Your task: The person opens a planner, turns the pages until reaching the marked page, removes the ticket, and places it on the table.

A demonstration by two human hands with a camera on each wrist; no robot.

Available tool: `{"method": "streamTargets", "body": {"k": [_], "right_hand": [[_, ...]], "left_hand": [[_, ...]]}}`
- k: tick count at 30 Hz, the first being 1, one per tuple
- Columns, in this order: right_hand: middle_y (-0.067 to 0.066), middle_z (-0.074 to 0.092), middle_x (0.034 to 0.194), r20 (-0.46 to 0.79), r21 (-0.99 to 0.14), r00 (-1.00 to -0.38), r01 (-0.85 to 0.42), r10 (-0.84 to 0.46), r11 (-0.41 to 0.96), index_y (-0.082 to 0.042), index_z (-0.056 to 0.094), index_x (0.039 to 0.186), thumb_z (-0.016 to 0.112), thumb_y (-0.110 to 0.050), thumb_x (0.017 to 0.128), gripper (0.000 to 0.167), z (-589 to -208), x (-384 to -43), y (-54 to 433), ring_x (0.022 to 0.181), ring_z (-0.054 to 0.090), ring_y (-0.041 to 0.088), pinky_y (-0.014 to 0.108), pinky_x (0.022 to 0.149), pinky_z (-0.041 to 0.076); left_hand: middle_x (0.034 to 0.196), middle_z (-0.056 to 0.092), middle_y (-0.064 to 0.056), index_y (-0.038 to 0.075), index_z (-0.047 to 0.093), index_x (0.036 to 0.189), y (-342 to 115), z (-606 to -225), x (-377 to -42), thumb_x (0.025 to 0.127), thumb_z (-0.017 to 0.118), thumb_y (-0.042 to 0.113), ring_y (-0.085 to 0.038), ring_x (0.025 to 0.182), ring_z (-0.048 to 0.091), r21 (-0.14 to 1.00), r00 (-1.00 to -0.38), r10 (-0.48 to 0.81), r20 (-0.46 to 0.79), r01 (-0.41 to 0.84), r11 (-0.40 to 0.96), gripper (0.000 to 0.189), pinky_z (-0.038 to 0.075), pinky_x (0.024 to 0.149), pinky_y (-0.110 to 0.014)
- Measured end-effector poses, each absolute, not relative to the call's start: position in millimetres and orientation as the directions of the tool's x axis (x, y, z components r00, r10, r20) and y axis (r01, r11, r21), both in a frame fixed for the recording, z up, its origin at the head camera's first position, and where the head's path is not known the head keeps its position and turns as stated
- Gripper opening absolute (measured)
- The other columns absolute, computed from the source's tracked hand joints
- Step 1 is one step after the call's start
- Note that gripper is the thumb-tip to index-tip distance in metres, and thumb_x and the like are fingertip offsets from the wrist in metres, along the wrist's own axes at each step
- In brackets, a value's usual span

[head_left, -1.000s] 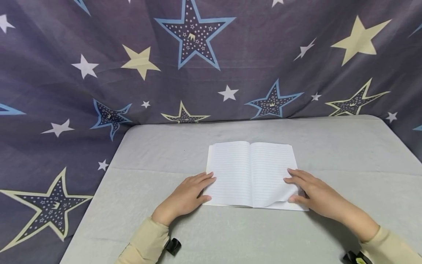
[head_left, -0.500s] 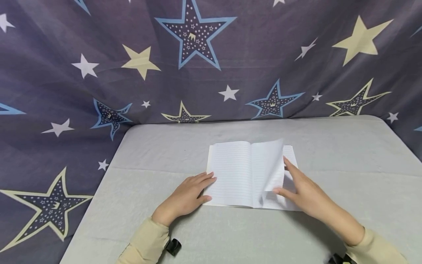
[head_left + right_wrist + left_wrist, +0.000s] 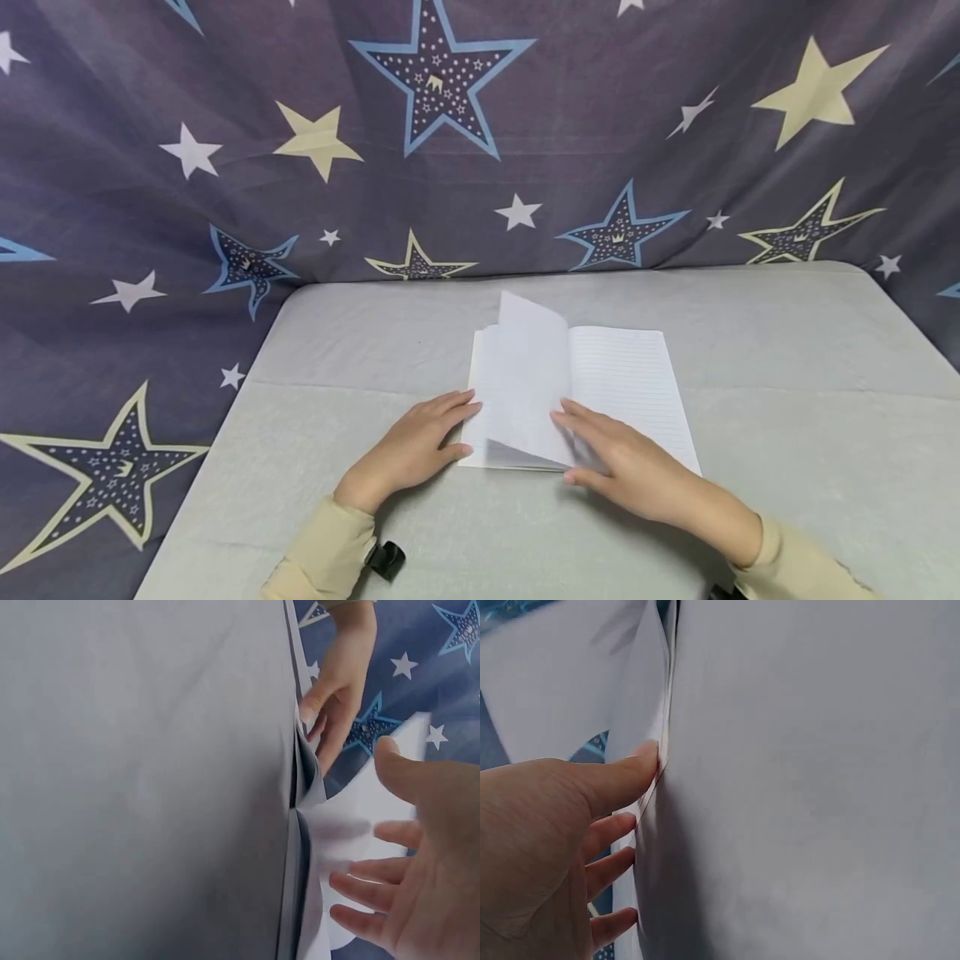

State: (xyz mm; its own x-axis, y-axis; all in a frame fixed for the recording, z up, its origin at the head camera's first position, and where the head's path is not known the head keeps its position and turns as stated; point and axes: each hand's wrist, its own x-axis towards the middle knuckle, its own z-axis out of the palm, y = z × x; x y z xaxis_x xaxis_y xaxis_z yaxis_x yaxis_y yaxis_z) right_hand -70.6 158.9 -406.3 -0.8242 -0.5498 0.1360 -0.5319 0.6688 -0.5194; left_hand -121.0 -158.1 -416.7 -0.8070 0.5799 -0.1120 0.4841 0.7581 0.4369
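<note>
An open notebook (image 3: 633, 379) with ruled white pages lies on the table. One page (image 3: 531, 375) stands up from the spine and leans over the left half, its outer edge free of the sheets below. My left hand (image 3: 408, 446) rests on the notebook's left edge, fingers extended; the left wrist view shows the thumb (image 3: 622, 780) at that edge. Beside the spine, my right hand (image 3: 630, 467) has its fingers spread behind the raised page. Nothing is pinched in the right hand (image 3: 431, 855) in its wrist view; whether its fingertips touch the paper I cannot tell.
A light grey cloth covers the table (image 3: 360, 333). Behind and to the left hangs a dark curtain (image 3: 450, 200) printed with stars. A black wrist camera (image 3: 386, 561) sits at the left sleeve.
The page has swung from the right half, across the spine, to the left. My right hand has moved left with it, from the right edge to the spine. My left hand has barely moved.
</note>
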Motion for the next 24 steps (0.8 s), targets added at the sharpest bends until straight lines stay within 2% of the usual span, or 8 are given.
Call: {"method": "streamTargets", "body": {"k": [5, 11, 17, 24], "right_hand": [[0.013, 0.044, 0.151, 0.107, -0.467, -0.775, -0.592, -0.622, 0.657, -0.012, 0.055, 0.141, 0.069, -0.041, 0.093, 0.058, -409.5, -66.3, 157.2, 0.133, 0.048, 0.033, 0.052, 0.105, 0.042], [0.012, 0.044, 0.151, 0.109, -0.441, -0.742, -0.632, -0.661, 0.637, -0.009, 0.061, 0.134, 0.071, -0.038, 0.092, 0.052, -412.9, -66.2, 158.5, 0.136, 0.044, 0.032, 0.052, 0.107, 0.04], [0.011, 0.041, 0.154, 0.072, -0.444, -0.736, -0.628, -0.673, 0.639, -0.01, 0.061, 0.135, 0.068, -0.039, 0.093, 0.051, -413.9, -65.1, 158.3, 0.14, 0.038, 0.034, 0.055, 0.109, 0.036], [0.01, 0.049, 0.148, 0.136, -0.474, -0.737, -0.635, -0.662, 0.61, -0.014, 0.063, 0.132, 0.067, -0.037, 0.095, 0.044, -409.8, -65.5, 170.8, 0.134, 0.046, 0.031, 0.053, 0.106, 0.041]], "left_hand": [[0.152, 0.044, -0.009, 0.006, 0.049, 0.146, -166.8, -411.2, -124.8, 0.097, 0.065, 0.026, -0.031, 0.141, 0.038, 0.47, -0.835, 0.54, -0.106, 0.437, 0.767, 0.055, 0.03, 0.115, -0.049], [0.144, 0.054, -0.01, 0.009, 0.052, 0.144, -170.4, -405.5, -127.7, 0.097, 0.066, 0.025, -0.03, 0.134, 0.047, 0.501, -0.862, 0.502, -0.074, 0.403, 0.766, 0.051, 0.035, 0.113, -0.047], [0.153, 0.042, -0.009, 0.008, 0.05, 0.146, -157.6, -411.5, -126.1, 0.097, 0.065, 0.026, -0.03, 0.141, 0.038, 0.477, -0.823, 0.564, -0.07, 0.469, 0.744, 0.054, 0.03, 0.116, -0.048], [0.157, 0.036, -0.01, 0.006, 0.047, 0.147, -144.7, -417.5, -123.8, 0.096, 0.066, 0.024, -0.032, 0.144, 0.031, 0.441, -0.779, 0.623, -0.073, 0.535, 0.721, 0.057, 0.026, 0.116, -0.052]]}}
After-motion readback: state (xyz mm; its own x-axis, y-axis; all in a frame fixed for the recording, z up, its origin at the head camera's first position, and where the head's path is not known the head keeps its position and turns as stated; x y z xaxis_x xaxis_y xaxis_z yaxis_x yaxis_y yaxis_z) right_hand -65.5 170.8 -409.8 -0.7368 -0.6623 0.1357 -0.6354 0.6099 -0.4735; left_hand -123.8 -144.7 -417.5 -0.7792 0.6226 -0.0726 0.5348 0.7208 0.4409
